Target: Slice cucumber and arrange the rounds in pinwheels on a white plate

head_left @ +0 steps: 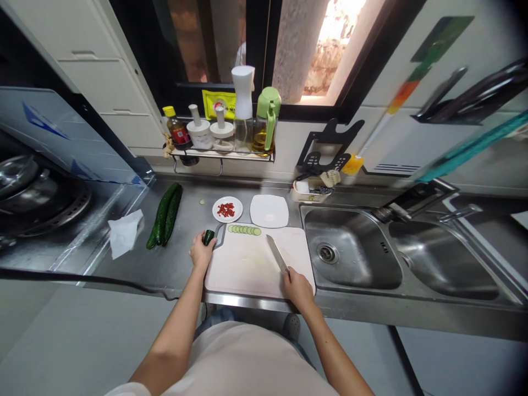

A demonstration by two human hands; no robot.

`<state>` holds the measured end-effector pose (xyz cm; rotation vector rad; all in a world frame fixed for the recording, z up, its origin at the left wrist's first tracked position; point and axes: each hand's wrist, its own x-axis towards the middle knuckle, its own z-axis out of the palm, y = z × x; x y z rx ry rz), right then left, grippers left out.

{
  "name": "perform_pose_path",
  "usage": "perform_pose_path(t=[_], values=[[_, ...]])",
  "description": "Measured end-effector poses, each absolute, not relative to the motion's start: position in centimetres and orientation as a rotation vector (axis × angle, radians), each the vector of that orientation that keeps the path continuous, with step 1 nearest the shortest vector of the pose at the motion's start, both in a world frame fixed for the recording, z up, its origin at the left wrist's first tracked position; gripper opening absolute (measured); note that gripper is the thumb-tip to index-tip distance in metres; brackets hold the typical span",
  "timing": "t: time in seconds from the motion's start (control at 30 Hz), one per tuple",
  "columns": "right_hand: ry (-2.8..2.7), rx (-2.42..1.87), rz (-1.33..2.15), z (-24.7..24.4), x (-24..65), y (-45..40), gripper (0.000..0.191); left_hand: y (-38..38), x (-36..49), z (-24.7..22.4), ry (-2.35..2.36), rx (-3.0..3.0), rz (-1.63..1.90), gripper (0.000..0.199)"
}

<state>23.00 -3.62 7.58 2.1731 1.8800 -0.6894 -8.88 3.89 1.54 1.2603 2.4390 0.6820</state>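
My left hand [200, 252] is closed around a short cucumber piece [208, 237], just off the left edge of the cutting board by its grey handle. A kitchen knife [277, 253] is gripped by its handle in my right hand [297, 287], its blade over the right half of the white cutting board [243, 275]. Along the board's far edge lies an overlapping row of cucumber slices [244, 230]. Behind the board stand a plate of chopped red pieces [226, 209] and a bare white square plate [269, 211]. Whole cucumbers [164, 215] lie to the left.
One loose cucumber slice [202, 202] and a crumpled white tissue [126, 234] lie on the steel counter. A double sink [355, 247] adjoins the board's right side. Bottles and jars fill a wall rack [223, 155]. A stove with a pot [31, 190] is at far left.
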Motion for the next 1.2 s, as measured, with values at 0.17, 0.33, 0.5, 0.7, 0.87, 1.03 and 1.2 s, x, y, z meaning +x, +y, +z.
perform_pose_path(t=[0.17, 0.33, 0.5, 0.7, 0.87, 1.03, 1.2], values=[[1.88, 2.18, -0.68, 7.8, 22.9, -3.7, 0.037, 3.0, -7.6, 2.8, 2.611, 1.331, 0.714, 0.054], [1.875, 2.201, -0.676, 7.8, 22.7, -4.1, 0.036, 3.0, -4.8, 4.2, 2.47, 1.675, 0.778, 0.04], [1.866, 2.25, -0.684, 7.3, 22.8, -4.4, 0.038, 4.4, -0.6, 4.7, 2.208, 1.86, 0.777, 0.034], [1.826, 2.288, -0.716, 7.0, 23.1, -4.3, 0.036, 6.8, 3.5, 4.6, 2.015, 1.927, 0.593, 0.031], [1.809, 2.284, -0.727, 7.4, 22.9, -4.2, 0.035, 8.2, 4.8, 4.0, 2.025, 1.923, 0.394, 0.033], [1.789, 2.279, -0.744, 7.9, 22.8, -4.3, 0.036, 8.9, 5.1, 3.5, 2.046, 1.933, 0.323, 0.031], [1.802, 2.268, -0.76, 7.8, 22.8, -4.3, 0.036, 9.0, 5.1, 3.7, 2.037, 1.955, 0.345, 0.025]])
